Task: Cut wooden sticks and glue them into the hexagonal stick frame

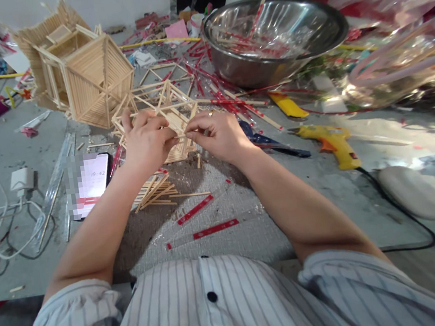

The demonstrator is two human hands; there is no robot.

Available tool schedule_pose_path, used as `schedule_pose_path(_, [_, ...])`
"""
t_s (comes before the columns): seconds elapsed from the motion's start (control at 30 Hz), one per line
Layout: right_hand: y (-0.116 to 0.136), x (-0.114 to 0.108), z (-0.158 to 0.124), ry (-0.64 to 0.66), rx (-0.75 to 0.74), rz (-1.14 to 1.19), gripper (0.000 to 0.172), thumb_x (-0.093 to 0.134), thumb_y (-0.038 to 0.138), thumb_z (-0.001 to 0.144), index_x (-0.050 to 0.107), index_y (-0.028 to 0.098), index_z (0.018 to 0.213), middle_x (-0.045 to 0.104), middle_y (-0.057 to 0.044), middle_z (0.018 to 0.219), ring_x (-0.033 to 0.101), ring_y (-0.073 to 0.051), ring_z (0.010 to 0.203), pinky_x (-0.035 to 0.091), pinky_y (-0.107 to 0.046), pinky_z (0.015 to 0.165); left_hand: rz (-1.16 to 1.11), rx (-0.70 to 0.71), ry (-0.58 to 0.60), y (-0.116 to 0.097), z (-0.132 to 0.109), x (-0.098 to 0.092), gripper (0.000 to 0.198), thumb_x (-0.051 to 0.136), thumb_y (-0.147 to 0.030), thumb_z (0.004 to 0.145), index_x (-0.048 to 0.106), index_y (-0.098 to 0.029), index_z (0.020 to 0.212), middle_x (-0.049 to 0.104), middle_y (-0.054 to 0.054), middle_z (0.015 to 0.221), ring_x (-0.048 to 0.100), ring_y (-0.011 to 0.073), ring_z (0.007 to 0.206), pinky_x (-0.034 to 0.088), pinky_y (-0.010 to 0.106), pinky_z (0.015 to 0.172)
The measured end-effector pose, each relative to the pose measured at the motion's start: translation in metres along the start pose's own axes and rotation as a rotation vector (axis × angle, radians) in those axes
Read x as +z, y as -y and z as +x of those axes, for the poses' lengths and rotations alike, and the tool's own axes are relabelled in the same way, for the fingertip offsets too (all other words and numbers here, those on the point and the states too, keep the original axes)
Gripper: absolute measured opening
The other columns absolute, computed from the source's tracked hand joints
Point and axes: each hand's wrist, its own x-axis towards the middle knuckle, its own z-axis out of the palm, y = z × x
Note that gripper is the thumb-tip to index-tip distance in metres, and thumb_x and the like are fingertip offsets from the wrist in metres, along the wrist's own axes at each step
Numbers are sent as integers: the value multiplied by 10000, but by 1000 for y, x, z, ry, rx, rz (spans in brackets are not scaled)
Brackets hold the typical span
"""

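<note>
My left hand [148,142] and my right hand [220,136] meet over a small open frame of thin wooden sticks [169,97]. Thumb and fingers of each hand are pinched close together, on what looks like a thin wooden stick [180,135] at the near side of the frame; the fingers partly hide it. Slatted rows of sticks fill part of the frame beneath the hands. Below my left wrist lies a loose pile of wooden sticks [153,193]. A larger stick-built model [100,82] with slatted panels stands behind my left hand.
A steel bowl [245,68] holds red and clear wrappers. At right lie dark-handled scissors [279,147], a yellow glue gun [331,142] with its cord, and a pale rounded object [413,190]. A phone [92,182] and a white charger [22,179] are at left. Red-striped wrappers [216,229] lie in front.
</note>
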Motion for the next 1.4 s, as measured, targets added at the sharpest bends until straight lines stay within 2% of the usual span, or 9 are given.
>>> schedule_pose_path(0.1, [2, -1, 0, 4, 7, -28, 157, 582, 229, 808, 731, 212, 853, 718, -59, 939, 630, -211, 869, 444, -345, 748, 5, -4, 11, -2, 0, -3, 94, 653, -326, 826, 738, -322, 788, 720, 11, 1050, 514, 337, 1202, 213, 639, 1076])
schedule_pose_path(0.23, [4, -2, 0, 8, 14, -51, 163, 580, 233, 810, 732, 202, 860, 722, -65, 935, 634, -214, 850, 445, -355, 755, 0, 16, 11, -3, 0, -2, 151, 606, -318, 855, 746, -318, 798, 722, 24, 1038, 532, 334, 1166, 239, 645, 1054])
schedule_pose_path(0.37, [2, -1, 0, 1, 10, -47, 148, 583, 233, 805, 724, 218, 849, 722, -53, 930, 630, -213, 864, 451, -352, 760, -17, 13, 11, -1, 0, 2, 185, 574, -307, 878, 748, -298, 818, 726, 29, 1030, 546, 316, 1136, 268, 620, 1038])
schedule_pose_path(0.57, [1, 0, 1, 17, 13, -41, 151, 577, 237, 811, 723, 221, 846, 720, -58, 942, 634, -219, 884, 454, -355, 764, -22, -25, -2, -1, 1, 4, 168, 580, -316, 882, 734, -313, 815, 730, 6, 972, 548, 283, 1134, 248, 595, 1063])
schedule_pose_path(0.8, [-1, 1, 1, 6, -2, -39, 159, 568, 244, 822, 723, 221, 848, 725, -54, 936, 639, -215, 880, 461, -358, 775, -1, -38, 18, -2, 1, 4, 146, 600, -311, 871, 726, -282, 803, 737, 8, 955, 552, 304, 1120, 258, 613, 1040])
schedule_pose_path(1.07, [0, 0, 0, 11, -2, -28, 153, 581, 240, 817, 730, 218, 844, 725, -55, 927, 640, -212, 879, 461, -350, 767, -7, -30, 18, -2, 1, 5, 187, 548, -288, 883, 714, -308, 800, 740, 16, 943, 543, 301, 1137, 259, 612, 1048])
schedule_pose_path(1.2, [1, -1, 1, 5, 10, -20, 151, 587, 236, 811, 734, 221, 843, 724, -46, 919, 636, -204, 856, 452, -340, 751, -22, -11, -2, 0, 0, 5, 167, 566, -310, 879, 720, -299, 817, 740, 8, 1011, 548, 312, 1140, 243, 618, 1051])
schedule_pose_path(1.4, [0, -2, 1, 9, 21, -11, 147, 598, 250, 811, 738, 220, 848, 718, -43, 900, 615, -181, 791, 432, -324, 711, -20, 7, 5, 4, -1, 5, 109, 629, -300, 837, 714, -305, 904, 727, 13, 1033, 543, 286, 1145, 274, 553, 1058])
